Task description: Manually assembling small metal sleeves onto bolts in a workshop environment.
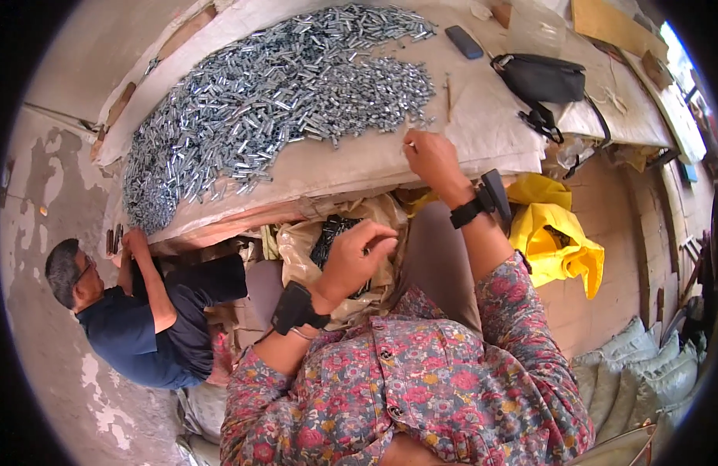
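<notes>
A large heap of small silvery metal pieces (242, 116), many of them short and tube-like, spreads over the cloth-covered table (343, 167). Finer pieces (382, 93) lie at its right end. At the table's front edge, just right of the heap, my right hand (434, 161) is closed with its fingertips together. Lower and nearer to me, my left hand (357, 260) hovers over an opened beige sack (297, 260), its fingers curled toward the thumb. Dark metal pieces (328, 237) show inside that sack. Whatever either hand holds is too small or hidden to make out.
A person (145, 326) sits at the left, hands at the table's corner. On the table lie a dark phone (463, 42), a thin stick (449, 97) and a black bag (539, 78) with its strap hanging down. A yellow sack (557, 248) stands to my right; pale filled sacks (634, 365) lie behind it.
</notes>
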